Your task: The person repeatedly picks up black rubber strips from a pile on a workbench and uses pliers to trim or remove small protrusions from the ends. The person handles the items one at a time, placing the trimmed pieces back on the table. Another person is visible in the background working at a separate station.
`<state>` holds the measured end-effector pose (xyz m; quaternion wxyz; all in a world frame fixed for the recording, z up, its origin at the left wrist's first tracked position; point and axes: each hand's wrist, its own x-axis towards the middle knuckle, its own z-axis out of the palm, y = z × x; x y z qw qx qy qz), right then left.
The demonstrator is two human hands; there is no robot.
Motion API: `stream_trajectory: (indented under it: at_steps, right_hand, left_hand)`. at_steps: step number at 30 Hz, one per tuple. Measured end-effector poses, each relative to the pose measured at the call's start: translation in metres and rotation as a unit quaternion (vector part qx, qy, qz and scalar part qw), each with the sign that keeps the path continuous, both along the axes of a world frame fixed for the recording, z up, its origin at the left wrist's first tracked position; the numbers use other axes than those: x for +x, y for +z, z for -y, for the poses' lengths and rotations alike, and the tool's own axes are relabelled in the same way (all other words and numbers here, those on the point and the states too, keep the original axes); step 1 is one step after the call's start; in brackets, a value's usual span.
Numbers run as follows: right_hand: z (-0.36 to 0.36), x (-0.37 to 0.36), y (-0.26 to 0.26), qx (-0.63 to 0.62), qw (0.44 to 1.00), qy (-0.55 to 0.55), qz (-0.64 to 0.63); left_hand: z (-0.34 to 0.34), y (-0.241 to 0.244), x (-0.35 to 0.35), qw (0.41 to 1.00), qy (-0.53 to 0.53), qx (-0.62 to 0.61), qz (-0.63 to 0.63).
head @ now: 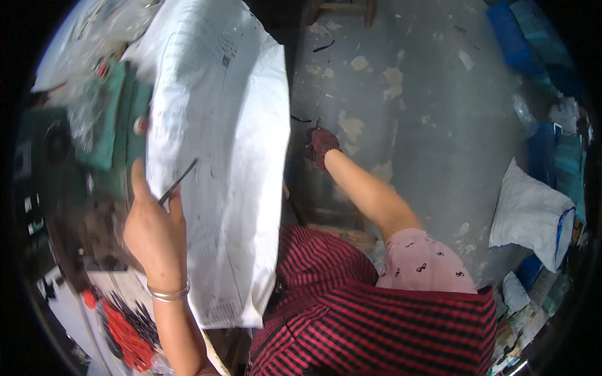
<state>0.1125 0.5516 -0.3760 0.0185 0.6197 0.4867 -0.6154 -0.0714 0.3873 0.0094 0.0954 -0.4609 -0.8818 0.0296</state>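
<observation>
My bare left hand (157,235), with silver-coloured bangles at the wrist, is over the left edge of a large white sheet (254,155). One finger points forward, and a thin dark strip (179,182) is held by the thumb, slanting out over the sheet. The sheet bears printing and looks like woven sack material. My right hand (323,144), in a dark red knitted glove, reaches out beyond the sheet's right edge, above the grey floor (423,117). A small thin tip (319,123) juts past its fingers; whether the glove grips it is unclear.
Green machine-like equipment (115,117) with a red knob stands left, beside clear plastic (113,23). Lower left lie dark strips (136,312) and a red bundle (127,338). A white sack (531,211) and blue packages (515,42) are right. Wooden stool legs (369,11) show at top.
</observation>
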Motion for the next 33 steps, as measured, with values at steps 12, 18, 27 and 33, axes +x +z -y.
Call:
stream_trajectory:
  at_steps: [12, 18, 27, 33]
  right_hand:
    - [-0.038, -0.088, -0.248, 0.045, 0.980, 0.184, 0.059]
    - [-0.063, -0.115, -0.334, 0.016, 0.990, 0.010, 0.140]
    - [-0.078, -0.121, -0.298, -0.037, 0.985, -0.104, 0.129]
    - [-0.013, -0.109, -0.132, 0.054, 0.940, -0.319, -0.107]
  left_hand:
    - [-0.007, -0.048, -0.025, 0.995, -0.034, -0.046, -0.079]
    - [-0.061, -0.095, -0.043, 0.991, -0.057, -0.099, -0.075]
    - [-0.059, -0.097, -0.045, 0.992, -0.021, -0.118, -0.040]
    - [-0.017, -0.054, -0.018, 0.995, 0.062, -0.080, 0.005]
